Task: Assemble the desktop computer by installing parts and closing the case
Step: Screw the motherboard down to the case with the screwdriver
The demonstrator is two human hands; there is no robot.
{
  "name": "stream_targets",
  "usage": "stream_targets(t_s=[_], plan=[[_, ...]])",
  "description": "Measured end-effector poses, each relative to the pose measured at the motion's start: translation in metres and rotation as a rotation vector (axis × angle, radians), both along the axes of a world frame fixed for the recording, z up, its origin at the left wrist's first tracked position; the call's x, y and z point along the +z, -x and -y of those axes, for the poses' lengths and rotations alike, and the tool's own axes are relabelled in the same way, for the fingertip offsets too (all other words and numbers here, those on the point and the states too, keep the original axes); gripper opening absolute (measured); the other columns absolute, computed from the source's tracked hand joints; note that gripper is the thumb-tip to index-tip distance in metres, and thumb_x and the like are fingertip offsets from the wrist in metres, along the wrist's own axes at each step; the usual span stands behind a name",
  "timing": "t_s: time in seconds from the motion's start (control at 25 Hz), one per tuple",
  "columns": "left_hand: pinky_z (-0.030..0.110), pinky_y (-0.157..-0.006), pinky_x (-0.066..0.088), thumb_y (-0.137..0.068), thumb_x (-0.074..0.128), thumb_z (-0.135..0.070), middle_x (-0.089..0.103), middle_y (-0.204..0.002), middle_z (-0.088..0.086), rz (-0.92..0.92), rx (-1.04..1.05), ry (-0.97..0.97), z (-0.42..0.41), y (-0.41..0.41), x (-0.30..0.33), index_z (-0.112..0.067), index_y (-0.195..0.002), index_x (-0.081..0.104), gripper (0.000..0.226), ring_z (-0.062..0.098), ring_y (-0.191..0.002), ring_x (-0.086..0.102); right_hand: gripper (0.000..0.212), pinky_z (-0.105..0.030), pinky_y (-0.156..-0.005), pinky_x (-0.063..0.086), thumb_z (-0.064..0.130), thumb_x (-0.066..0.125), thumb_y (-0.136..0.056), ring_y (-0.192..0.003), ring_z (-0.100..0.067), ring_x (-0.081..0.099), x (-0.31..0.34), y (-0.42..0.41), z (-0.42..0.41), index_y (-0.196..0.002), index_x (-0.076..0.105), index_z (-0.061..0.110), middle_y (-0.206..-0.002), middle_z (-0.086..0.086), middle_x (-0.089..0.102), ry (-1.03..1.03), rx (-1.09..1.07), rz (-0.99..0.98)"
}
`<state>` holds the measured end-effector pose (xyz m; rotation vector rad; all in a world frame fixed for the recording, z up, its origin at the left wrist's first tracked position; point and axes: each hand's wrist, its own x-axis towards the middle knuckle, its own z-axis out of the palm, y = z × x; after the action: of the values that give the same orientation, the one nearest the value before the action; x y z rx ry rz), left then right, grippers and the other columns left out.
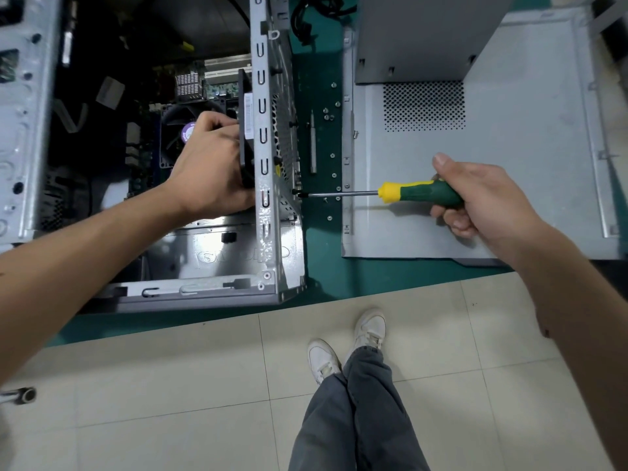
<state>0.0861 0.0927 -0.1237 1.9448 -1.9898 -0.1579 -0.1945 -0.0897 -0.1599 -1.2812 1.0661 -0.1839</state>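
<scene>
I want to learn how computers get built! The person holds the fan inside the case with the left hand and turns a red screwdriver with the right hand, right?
Nearly. The head view shows the screwdriver handle is green and yellow, not red. The rest holds.

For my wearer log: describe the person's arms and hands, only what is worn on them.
Nothing is worn on either hand: the left hand and right hand are bare, with no gloves, rings or watch showing. Both forearms are bare for as far as the picture shows them, with no sleeve or wrist strap in sight.
</scene>
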Motion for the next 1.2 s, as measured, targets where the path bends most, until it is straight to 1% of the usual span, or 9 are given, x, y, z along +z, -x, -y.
stream_targets(t_s=[0.08, 0.16, 0.32, 0.4, 0.52, 0.6, 0.8, 1.0, 1.2], plan=[[0.033, -0.075, 0.024, -0.08, 0.044, -0.042, 0.036, -0.064, -0.011, -0.007, -0.007, 0.001, -0.001, 0.0, 0.0, -0.04, -0.065, 0.025, 0.025, 0.019, -0.065, 0.041, 0.015, -0.021, -0.042, 0.033, 0.034, 0.066, -0.081, -0.048, -0.015, 0.042, -0.001, 0.001, 0.001, -0.081, 0.061, 0.019, -0.066, -0.001, 0.056, -0.142, -0.056, 0.144], [0.035, -0.076, 0.025, -0.08, 0.044, -0.042, 0.034, -0.064, -0.012, -0.019, -0.005, -0.007, -0.001, 0.001, 0.001, -0.041, -0.065, 0.024, 0.025, 0.019, -0.065, 0.041, 0.01, -0.021, -0.042, 0.033, 0.024, 0.066, -0.082, -0.05, -0.014, 0.041, -0.002, 0.001, 0.002, -0.083, 0.06, 0.015, -0.068, -0.002, 0.056, -0.17, -0.076, 0.205], [0.035, -0.076, 0.025, -0.08, 0.045, -0.042, 0.037, -0.065, -0.012, 0.004, -0.012, -0.013, -0.002, 0.0, 0.001, -0.035, -0.063, 0.031, 0.022, 0.023, -0.063, 0.046, 0.043, -0.019, -0.035, 0.029, 0.052, 0.064, -0.088, -0.039, -0.012, 0.037, -0.002, 0.0, -0.001, -0.076, 0.066, 0.011, -0.064, -0.015, 0.064, -0.026, -0.006, -0.023], [0.035, -0.076, 0.025, -0.079, 0.045, -0.042, 0.04, -0.065, -0.01, 0.021, -0.014, -0.009, -0.002, -0.002, 0.0, -0.031, -0.063, 0.038, 0.021, 0.025, -0.063, 0.049, 0.042, -0.02, -0.036, 0.03, 0.055, 0.062, -0.086, -0.041, -0.013, 0.038, -0.002, 0.0, 0.0, -0.082, 0.067, 0.013, -0.065, -0.012, 0.064, -0.043, 0.002, -0.046], [0.034, -0.076, 0.025, -0.079, 0.046, -0.042, 0.029, -0.065, -0.018, -0.008, -0.023, -0.007, -0.001, -0.002, 0.001, -0.037, -0.065, 0.03, 0.022, 0.016, -0.065, 0.039, 0.013, -0.023, -0.043, 0.036, 0.026, 0.067, -0.082, -0.051, -0.014, 0.044, -0.003, 0.004, 0.004, -0.089, 0.064, 0.016, -0.069, -0.005, 0.058, -0.178, -0.014, 0.129], [0.035, -0.075, 0.025, -0.079, 0.047, -0.042, 0.028, -0.066, -0.018, -0.002, -0.03, 0.001, 0.0, -0.001, 0.0, -0.038, -0.066, 0.029, 0.022, 0.014, -0.066, 0.036, 0.008, -0.022, -0.043, 0.037, 0.017, 0.071, -0.082, -0.052, -0.013, 0.044, -0.003, 0.007, 0.007, -0.087, 0.066, 0.016, -0.071, -0.003, 0.055, -0.21, 0.007, 0.187], [0.031, -0.074, 0.023, -0.076, 0.048, -0.043, 0.04, -0.065, -0.012, 0.022, -0.018, -0.016, -0.001, -0.002, 0.001, -0.037, -0.065, 0.034, 0.019, 0.022, -0.062, 0.048, 0.043, -0.02, -0.035, 0.031, 0.054, 0.064, -0.085, -0.04, -0.013, 0.04, 0.001, 0.0, 0.009, -0.082, 0.069, 0.011, -0.065, -0.016, 0.064, -0.078, 0.077, -0.039], [0.034, -0.08, 0.027, -0.074, 0.048, -0.041, 0.059, -0.062, 0.001, 0.133, 0.011, -0.145, 0.0, -0.003, 0.002, -0.022, -0.058, 0.058, 0.027, 0.026, -0.065, 0.057, 0.039, -0.021, -0.036, 0.035, 0.052, 0.065, -0.087, -0.044, -0.014, 0.044, 0.015, 0.01, 0.009, -0.076, 0.072, 0.016, -0.063, -0.013, 0.065, -0.142, 0.085, -0.043], [0.037, -0.094, 0.034, -0.066, 0.084, -0.017, 0.073, -0.082, 0.008, 0.201, 0.004, -0.36, 0.004, -0.004, 0.02, -0.018, -0.07, 0.073, 0.011, 0.031, -0.085, 0.067, 0.033, -0.025, -0.05, 0.046, 0.049, 0.072, -0.073, -0.056, -0.019, 0.057, 0.052, 0.039, -0.014, -0.088, 0.076, 0.02, -0.077, -0.014, 0.069, -0.363, 0.179, 0.045]])
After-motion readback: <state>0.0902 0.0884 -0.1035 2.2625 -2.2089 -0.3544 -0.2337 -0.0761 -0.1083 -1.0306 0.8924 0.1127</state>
